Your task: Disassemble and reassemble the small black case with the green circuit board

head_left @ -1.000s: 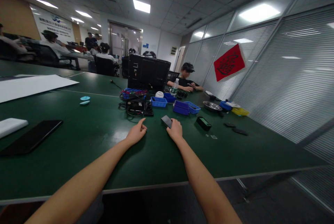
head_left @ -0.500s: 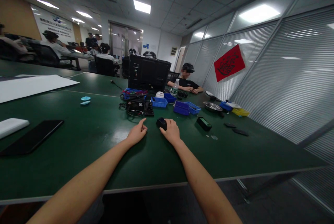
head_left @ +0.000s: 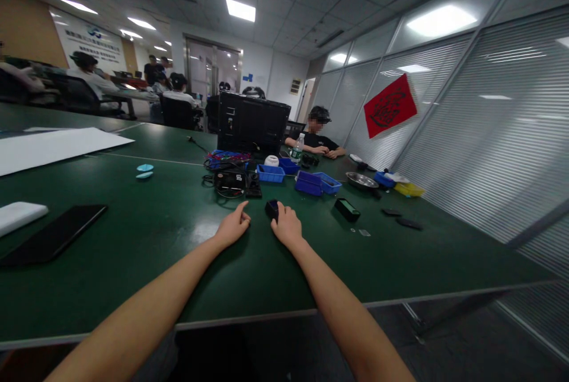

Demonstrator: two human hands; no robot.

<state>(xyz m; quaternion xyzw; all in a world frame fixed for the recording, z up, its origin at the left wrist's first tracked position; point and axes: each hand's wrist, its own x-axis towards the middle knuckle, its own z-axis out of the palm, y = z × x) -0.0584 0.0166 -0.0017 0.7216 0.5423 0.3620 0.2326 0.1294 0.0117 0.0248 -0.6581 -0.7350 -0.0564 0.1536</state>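
Both my arms reach out over a dark green table (head_left: 133, 234). My right hand (head_left: 287, 226) is closed round a small dark flat device (head_left: 271, 209), perhaps a phone, held on edge just above the tabletop. My left hand (head_left: 232, 225) rests on the table just left of it, fingers loosely together and pointing forward, holding nothing. A narrow gap separates the two hands.
Beyond my hands lie a black device with cables (head_left: 231, 181), blue bins (head_left: 311, 182), a metal bowl (head_left: 361, 180), a small black box (head_left: 347, 209) and a black monitor (head_left: 251, 122). A dark tablet (head_left: 51, 232) lies far left. A seated person (head_left: 317, 136) works opposite; others sit further back.
My right hand has turned the dark device from flat-faced to edge-on and carried it a little left, nearer my left hand. The left hand has stayed put.
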